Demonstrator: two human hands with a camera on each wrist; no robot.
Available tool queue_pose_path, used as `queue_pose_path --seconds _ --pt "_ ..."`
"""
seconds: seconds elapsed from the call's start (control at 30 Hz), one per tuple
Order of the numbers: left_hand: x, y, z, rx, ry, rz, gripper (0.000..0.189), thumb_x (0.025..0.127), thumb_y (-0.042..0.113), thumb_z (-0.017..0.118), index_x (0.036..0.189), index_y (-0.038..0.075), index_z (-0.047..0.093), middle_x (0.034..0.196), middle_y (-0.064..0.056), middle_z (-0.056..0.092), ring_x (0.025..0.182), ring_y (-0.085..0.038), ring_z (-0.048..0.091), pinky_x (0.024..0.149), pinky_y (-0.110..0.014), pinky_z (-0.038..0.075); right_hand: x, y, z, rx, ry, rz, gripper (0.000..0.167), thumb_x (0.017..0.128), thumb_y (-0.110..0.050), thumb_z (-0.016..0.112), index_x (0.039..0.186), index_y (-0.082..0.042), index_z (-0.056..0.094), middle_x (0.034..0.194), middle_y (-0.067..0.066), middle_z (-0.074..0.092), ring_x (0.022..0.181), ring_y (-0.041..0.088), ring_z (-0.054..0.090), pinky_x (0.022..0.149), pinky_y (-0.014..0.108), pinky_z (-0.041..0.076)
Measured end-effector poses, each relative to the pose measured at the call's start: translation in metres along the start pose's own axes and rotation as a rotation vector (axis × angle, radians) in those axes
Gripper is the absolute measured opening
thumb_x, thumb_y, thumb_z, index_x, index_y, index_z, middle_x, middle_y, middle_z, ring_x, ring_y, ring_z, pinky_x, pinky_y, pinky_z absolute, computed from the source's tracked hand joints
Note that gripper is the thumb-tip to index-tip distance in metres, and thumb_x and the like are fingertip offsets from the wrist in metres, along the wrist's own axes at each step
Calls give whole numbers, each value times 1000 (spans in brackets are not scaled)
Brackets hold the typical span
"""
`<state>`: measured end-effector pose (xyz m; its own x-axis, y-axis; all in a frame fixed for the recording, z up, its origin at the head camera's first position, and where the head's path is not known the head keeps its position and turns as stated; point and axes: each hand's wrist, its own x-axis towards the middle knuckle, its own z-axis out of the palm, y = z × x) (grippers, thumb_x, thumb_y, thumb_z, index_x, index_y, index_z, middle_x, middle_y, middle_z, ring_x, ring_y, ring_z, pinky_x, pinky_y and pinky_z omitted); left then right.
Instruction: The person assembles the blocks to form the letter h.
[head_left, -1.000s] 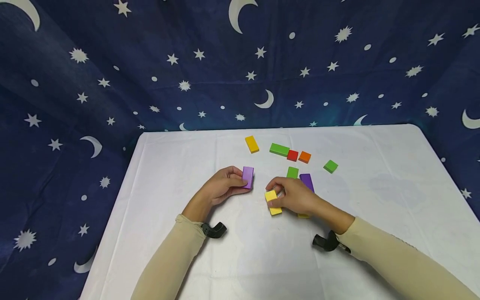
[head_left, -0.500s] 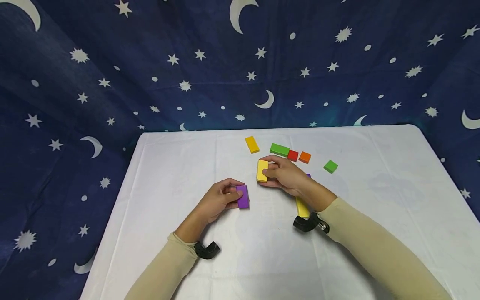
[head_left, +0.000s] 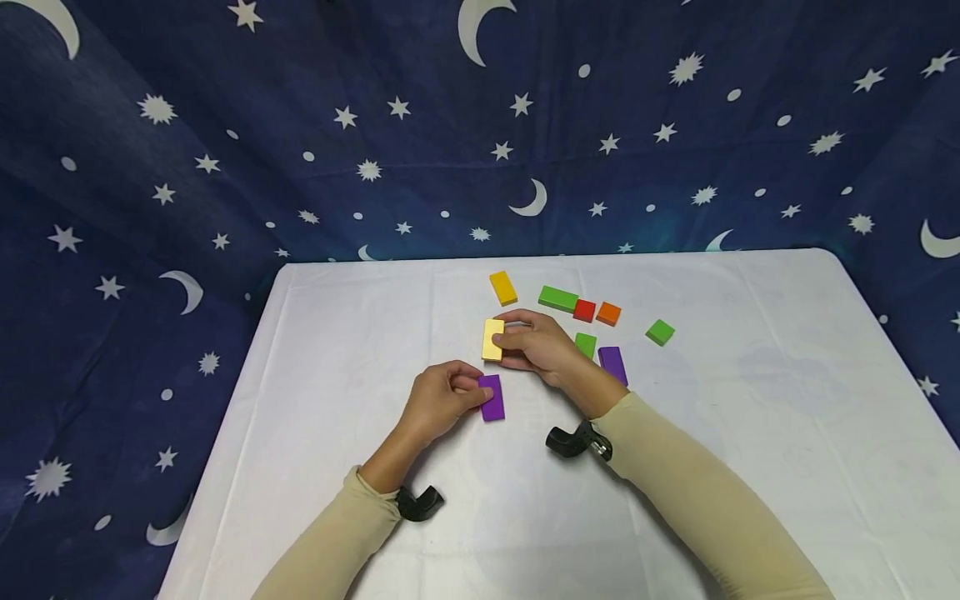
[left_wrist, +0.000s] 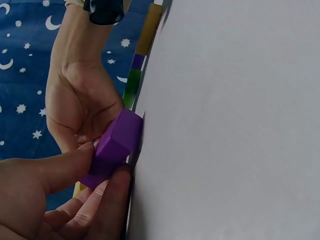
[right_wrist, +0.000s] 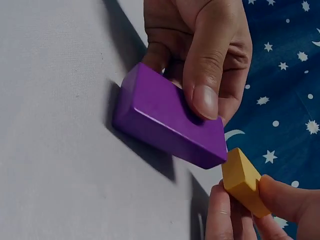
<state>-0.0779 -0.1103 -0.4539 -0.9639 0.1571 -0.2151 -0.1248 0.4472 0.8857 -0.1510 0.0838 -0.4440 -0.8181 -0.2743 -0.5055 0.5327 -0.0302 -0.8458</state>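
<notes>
My left hand (head_left: 441, 402) pinches a purple rectangular block (head_left: 492, 398) between thumb and fingers, close over the white table. Just beyond it, my right hand (head_left: 542, 348) holds a yellow rectangular block (head_left: 492, 340) by its right side. A narrow gap separates the two blocks in the head view. Seen from the right wrist, the purple block (right_wrist: 170, 117) casts a shadow on the cloth, and the yellow block (right_wrist: 243, 181) sits past its end. In the left wrist view the purple block (left_wrist: 116, 145) hides most of the yellow one.
Toward the back lie an orange-yellow block (head_left: 503, 288), a long green block (head_left: 558, 299), a red block (head_left: 584, 311) and an orange block (head_left: 608, 313). Right of my right hand are a green block (head_left: 585, 344), another purple block (head_left: 612, 365) and a small green block (head_left: 660, 332).
My right hand has carried the yellow block away from me and leftward, to just beyond the purple one. My left hand has drawn the purple block nearer to me, then slightly right.
</notes>
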Motion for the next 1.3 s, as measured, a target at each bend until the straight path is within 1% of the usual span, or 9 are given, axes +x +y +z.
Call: queue_pose_path --seconds 0.13,0.27,0.43,0.53,0.77,0.87,0.93,1.1,1.3 --pt "0 -1 0 94 32 43 23 82 19 86 100 8 77 79 1 77 64 -2 64 62 -21 50 3 3 3 -25 14 -22 43 93 -6 73 135 -8 62 110 8 64 88 14 73 82 35 62" --pt "-1 -1 0 185 55 72 22 82 22 86 98 9 79 79 3 76 63 -2 60 62 -22 47 4 6 4 -70 44 -44 44 91 -7 75 133 -9 64 109 7 64 83 13 72 75 33 63" --pt "-2 -1 1 207 61 77 22 82 22 85 98 8 78 79 3 77 63 -1 60 63 -23 48 3 7 5 -160 106 -55 43 85 -10 83 126 -13 69 105 6 65 77 13 72 65 31 62" --pt "-2 -2 2 223 70 89 22 82 22 85 98 8 78 78 4 77 62 -1 58 62 -23 47 3 8 6 -231 138 -79 43 82 -12 86 123 -13 71 104 7 67 76 13 73 64 31 62" --pt "-2 0 2 232 70 90 20 82 19 85 96 7 78 75 4 75 59 -2 56 59 -23 45 4 7 6 -479 200 -151 39 81 -19 88 117 -11 74 91 6 71 62 11 68 58 24 58" --pt "-2 1 1 218 56 76 19 84 19 84 97 7 77 75 4 74 60 -1 58 60 -23 47 5 5 5 -552 179 -160 38 82 -22 87 116 -11 75 84 5 69 57 12 64 55 23 56" --pt "-2 1 0 201 40 60 18 85 18 83 98 7 77 75 4 74 60 -1 59 61 -23 47 5 3 3 -567 151 -142 39 82 -23 86 118 -12 75 83 6 68 58 13 64 55 23 55" --pt "-1 1 -3 175 9 33 16 87 16 80 99 7 77 75 4 73 60 -2 61 63 -24 48 7 -1 -5 -530 73 -80 42 82 -19 86 121 -13 73 86 4 65 67 13 64 58 23 57" --pt "-2 1 -4 167 1 26 17 87 17 80 100 7 76 75 4 73 60 -2 61 63 -24 48 7 -2 -8 -514 37 -68 44 79 -11 87 121 -11 74 86 2 58 66 12 57 59 23 57"
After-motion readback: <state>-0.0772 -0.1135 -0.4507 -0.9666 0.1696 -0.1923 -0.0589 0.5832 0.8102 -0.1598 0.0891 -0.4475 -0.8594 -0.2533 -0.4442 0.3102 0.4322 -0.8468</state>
